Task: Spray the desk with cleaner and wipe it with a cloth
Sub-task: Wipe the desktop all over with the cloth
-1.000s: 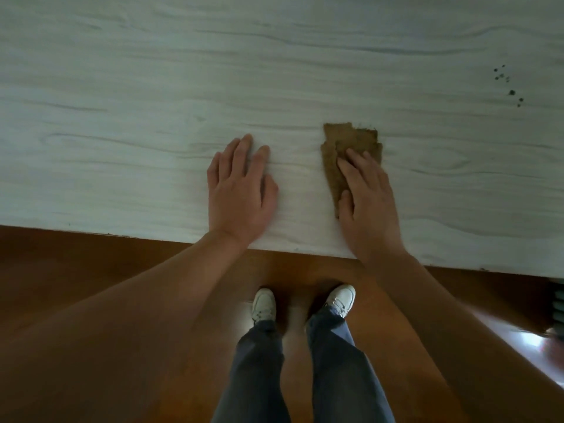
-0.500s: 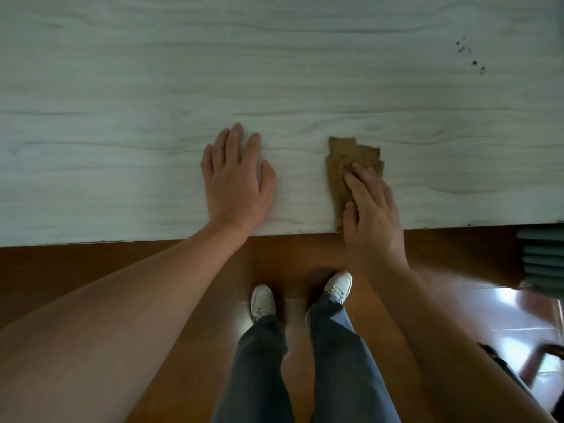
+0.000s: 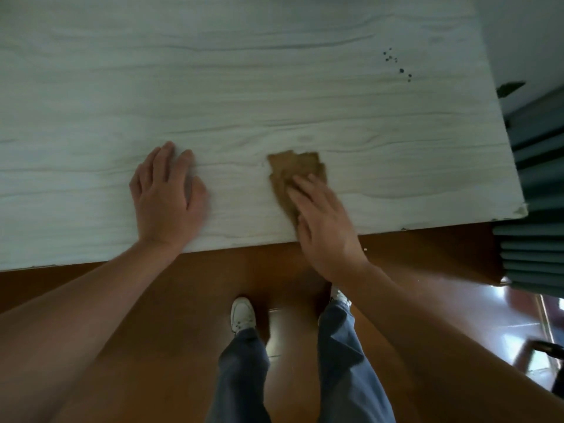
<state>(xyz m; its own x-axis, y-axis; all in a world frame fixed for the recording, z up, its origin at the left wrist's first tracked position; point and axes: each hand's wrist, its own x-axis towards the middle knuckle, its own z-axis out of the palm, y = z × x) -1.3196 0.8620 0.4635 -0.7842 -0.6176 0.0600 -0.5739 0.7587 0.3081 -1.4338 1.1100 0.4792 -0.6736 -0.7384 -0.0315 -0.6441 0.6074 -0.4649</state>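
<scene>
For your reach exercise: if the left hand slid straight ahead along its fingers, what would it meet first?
Nothing, as far as shown: the left hand lies flat on the desk, with only bare surface ahead.

A reddish-brown wooden floor (image 3: 171, 303) with a glossy finish spreads out on the near side of both hands. Well to the right of the right hand (image 3: 326, 227) and nearer the person, it carries a bright patch of reflected light (image 3: 518, 319). Something dark and blurred (image 3: 547, 349) sits at the frame's edge there; what it is cannot be told. Far to the right of that hand hangs dark green pleated material (image 3: 540, 166), perhaps a curtain. Beyond it and further right stands a plain white wall (image 3: 525, 35) with one small dark mark (image 3: 509, 87). The room is dimly and evenly lit.
</scene>
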